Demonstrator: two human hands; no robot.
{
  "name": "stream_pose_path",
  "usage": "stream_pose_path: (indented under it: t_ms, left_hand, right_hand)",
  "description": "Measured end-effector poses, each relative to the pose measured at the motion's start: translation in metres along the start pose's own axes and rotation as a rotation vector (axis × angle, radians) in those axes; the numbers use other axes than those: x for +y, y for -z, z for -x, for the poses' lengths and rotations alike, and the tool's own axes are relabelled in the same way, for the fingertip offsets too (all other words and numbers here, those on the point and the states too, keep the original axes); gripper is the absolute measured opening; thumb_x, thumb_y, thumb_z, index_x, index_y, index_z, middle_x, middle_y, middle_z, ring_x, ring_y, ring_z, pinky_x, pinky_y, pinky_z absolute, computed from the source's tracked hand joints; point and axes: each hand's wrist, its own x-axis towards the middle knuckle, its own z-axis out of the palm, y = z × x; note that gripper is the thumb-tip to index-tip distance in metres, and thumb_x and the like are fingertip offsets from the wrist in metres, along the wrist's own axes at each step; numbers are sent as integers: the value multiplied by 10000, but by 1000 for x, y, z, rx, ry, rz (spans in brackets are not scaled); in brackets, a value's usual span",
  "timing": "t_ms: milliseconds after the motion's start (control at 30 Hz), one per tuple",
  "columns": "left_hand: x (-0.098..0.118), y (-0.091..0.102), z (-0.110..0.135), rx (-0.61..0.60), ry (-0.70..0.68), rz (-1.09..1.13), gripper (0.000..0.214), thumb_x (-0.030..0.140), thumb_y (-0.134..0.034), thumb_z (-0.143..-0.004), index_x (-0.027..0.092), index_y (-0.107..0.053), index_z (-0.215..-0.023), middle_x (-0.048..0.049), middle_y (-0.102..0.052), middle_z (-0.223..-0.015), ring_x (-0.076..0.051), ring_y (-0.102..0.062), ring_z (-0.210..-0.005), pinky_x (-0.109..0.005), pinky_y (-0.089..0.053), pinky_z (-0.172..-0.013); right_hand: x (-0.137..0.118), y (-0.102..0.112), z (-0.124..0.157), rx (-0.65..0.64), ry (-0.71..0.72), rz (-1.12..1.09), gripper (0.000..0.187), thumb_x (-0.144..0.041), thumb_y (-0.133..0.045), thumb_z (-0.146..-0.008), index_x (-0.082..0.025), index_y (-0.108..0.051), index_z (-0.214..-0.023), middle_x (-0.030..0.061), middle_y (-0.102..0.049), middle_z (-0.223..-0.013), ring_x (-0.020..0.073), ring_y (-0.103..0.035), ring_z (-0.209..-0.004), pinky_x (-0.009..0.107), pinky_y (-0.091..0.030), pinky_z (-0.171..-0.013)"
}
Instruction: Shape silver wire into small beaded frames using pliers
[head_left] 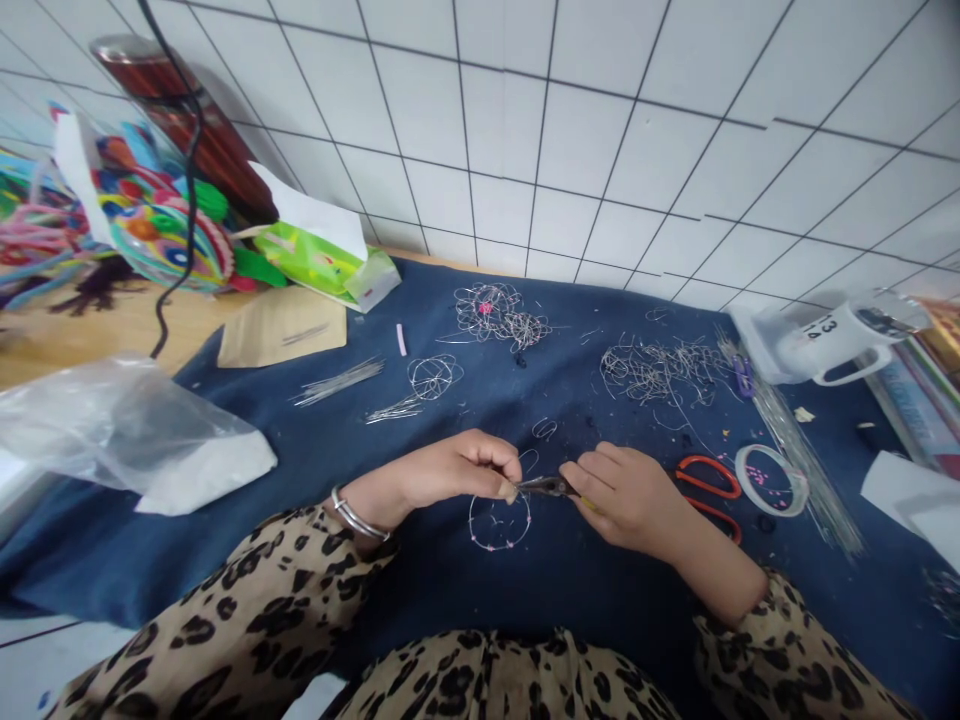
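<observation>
Pinched between the thumb and fingers of my left hand (469,468) is a round wire ring (472,530) with small pink beads along it. My right hand (626,497) is wrapped around a pair of pliers (551,486), whose dark jaws meet the wire at the left fingertips. The handles are mostly hidden in my palm, with a bit of yellow showing. A thin wire loop rises just above the jaws. Beyond my hands lies a small loose wire coil (545,429) on the dark blue cloth (585,610).
Orange-handled scissors (709,478) and a round white dish (772,480) of pink beads lie at the right, beside long straight wires (814,480). Tangled wire (660,368), a white mug (840,335), a wire bundle (341,381), a plastic bag (127,425) and a red flask (195,130) stand around.
</observation>
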Motion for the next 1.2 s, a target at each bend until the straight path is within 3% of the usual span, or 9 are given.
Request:
stream_pose_path:
  t_ms: [267, 533, 733, 1000, 1200]
  left_hand:
    - [-2, 0, 0, 37, -4, -14, 101, 189, -608, -738, 108, -615, -677, 17, -491, -649, -83, -412, -598, -207, -334, -570]
    - [6, -1, 2, 210, -73, -139, 110, 205, -562, -794, 114, -615, -762, 6, -523, -714, -88, -450, -636, -209, -366, -595]
    - [3, -2, -1, 324, -124, -157, 102, 230, -591, -790, 139, -603, -835, 19, -508, -719, -81, -453, -618, -206, -376, -574]
    - [0, -1, -3, 439, -310, -361, 74, 228, -593, -805, 162, -624, -815, -28, -542, -827, -118, -522, -734, -266, -440, -681]
    - [4, -8, -2, 526, -438, -555, 49, 162, -567, -802, 154, -616, -803, -37, -528, -822, -115, -525, -722, -256, -461, -663]
  right_hand:
    - [-3, -2, 0, -22, -36, -25, 237, -207, -450, -856, -132, -536, -1064, 62, -568, -820, 178, -495, -748, 301, -429, -643]
    - [-10, -10, -1, 26, -287, -339, 190, -243, -485, -849, -159, -548, -1007, 61, -583, -864, 158, -541, -794, 272, -440, -724]
    - [-13, -9, -4, 39, -403, -520, 177, -227, -518, -830, -174, -560, -993, 29, -565, -815, 137, -531, -740, 251, -428, -690]
    - [-13, -3, -8, 23, -497, -666, 121, -223, -549, -814, -180, -592, -919, -3, -542, -746, 118, -502, -674, 239, -389, -642]
    - [-15, 1, -10, -26, -530, -835, 120, -229, -537, -825, -186, -617, -903, -4, -575, -771, 119, -530, -709, 234, -389, -662]
